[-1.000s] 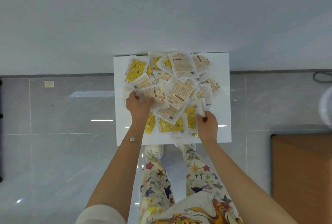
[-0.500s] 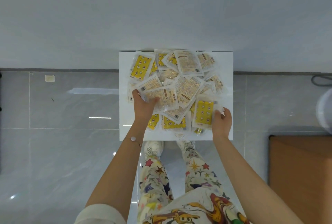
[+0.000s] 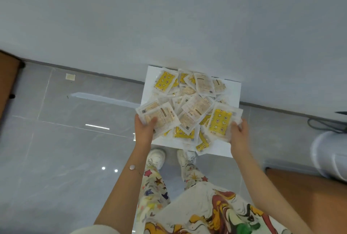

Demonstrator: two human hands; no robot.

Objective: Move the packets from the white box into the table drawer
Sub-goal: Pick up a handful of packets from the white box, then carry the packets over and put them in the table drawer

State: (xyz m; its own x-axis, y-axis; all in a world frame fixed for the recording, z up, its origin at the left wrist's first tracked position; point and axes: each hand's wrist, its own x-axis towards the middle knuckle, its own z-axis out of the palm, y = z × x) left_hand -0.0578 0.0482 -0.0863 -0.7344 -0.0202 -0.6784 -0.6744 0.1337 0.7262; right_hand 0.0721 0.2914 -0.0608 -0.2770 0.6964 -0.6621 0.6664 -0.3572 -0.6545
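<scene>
both hands (image 3: pixel 145 130) lifted packets (image 3: pixel 218 121) off pile, view swung left

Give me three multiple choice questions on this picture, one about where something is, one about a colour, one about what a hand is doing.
1. Where does the white box stand?
A. on the floor by the wall
B. on a chair
C. inside a drawer

2. What colour is the packet in the right hand?
A. blue
B. yellow with clear edges
C. black

3. What is the left hand doing?
A. hanging free
B. pushing the box
C. gripping pale packets

Key: 1 A, it sits on grey tiles against the wall; 2 B, the print is yellow; 3 C, its thumb presses on them.
</scene>
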